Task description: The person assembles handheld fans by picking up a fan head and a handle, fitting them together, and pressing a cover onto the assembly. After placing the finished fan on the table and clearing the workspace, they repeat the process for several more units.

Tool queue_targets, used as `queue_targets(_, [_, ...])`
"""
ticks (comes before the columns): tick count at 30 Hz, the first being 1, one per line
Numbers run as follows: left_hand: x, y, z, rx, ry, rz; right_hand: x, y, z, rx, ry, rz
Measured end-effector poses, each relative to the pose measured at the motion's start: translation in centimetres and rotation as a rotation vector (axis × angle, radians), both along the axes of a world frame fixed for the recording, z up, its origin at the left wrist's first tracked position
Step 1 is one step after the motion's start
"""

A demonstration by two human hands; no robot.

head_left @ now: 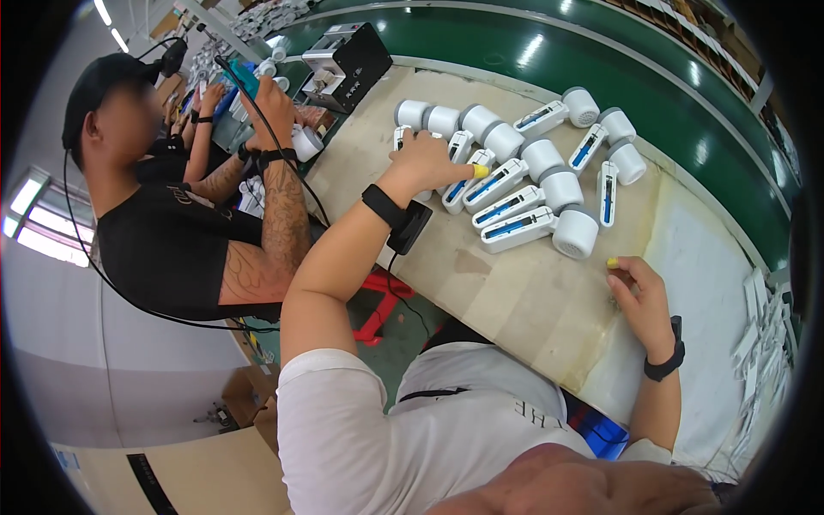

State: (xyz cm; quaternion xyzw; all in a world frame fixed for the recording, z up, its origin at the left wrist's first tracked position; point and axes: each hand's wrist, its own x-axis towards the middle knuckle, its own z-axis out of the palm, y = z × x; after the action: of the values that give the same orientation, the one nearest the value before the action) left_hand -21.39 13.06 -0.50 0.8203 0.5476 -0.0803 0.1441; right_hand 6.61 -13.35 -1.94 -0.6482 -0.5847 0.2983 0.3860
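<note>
On the table stand and lie several white devices, each with a drum-shaped head point(575, 233) and a short handle point(518, 230) whose open side shows a blue strip. My left hand point(425, 165) reaches over the left end of this group, fingers spread, with the yellow-wrapped thumb at one handle. Its palm hides parts of the devices below. At the right, my right hand point(639, 300) hovers over or rests near the tabletop, away from the devices. Its fingers are loosely bent and apart, one tip wrapped in yellow, with nothing between them.
The devices share a beige table point(463, 292) bordered by a green conveyor belt point(532, 51). A black-and-metal machine point(348, 64) stands at the far left corner. A co-worker point(180, 215) sits close on my left, holding a teal tool point(245, 79) with a hanging cable.
</note>
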Motion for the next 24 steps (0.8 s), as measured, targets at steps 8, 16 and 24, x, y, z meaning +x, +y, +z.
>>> queue_targets(8, [-0.6, -2.0, -1.5, 0.323, -0.396, -0.066, 0.4, -0.2, 0.0, -0.026, -0.016, 0.034])
queue_targets(16, [0.3, -3.1, -1.0, 0.162, -0.158, -0.026, 0.2, 0.0, -0.2, 0.005, 0.025, 0.010])
queue_targets(24, [0.1, -1.7, -0.8, 0.157, -0.146, -0.047, 0.3, 0.0, -0.4, 0.001, 0.031, 0.017])
